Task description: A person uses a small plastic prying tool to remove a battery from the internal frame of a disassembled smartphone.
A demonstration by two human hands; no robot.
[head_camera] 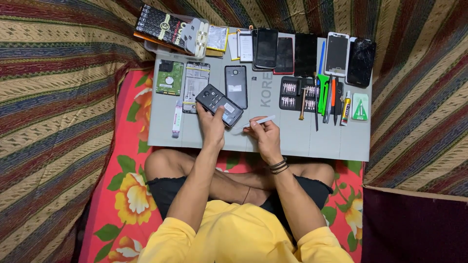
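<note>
A black box (162,27) with gold dots lies at the top left corner of the grey mat (292,141). A row of phone screens lies along the top edge: a black phone (266,47), a phone with a red rim (284,55), a flat black screen (305,54), a white frame (337,53) and a cracked black screen (361,62). A small green packet (360,107) with a white triangle lies at the right. A white label (234,88) sits on a dark phone back (236,86).

Bright, even overhead light, soft shadows, sharp focus, slight bending at the edges.
</note>
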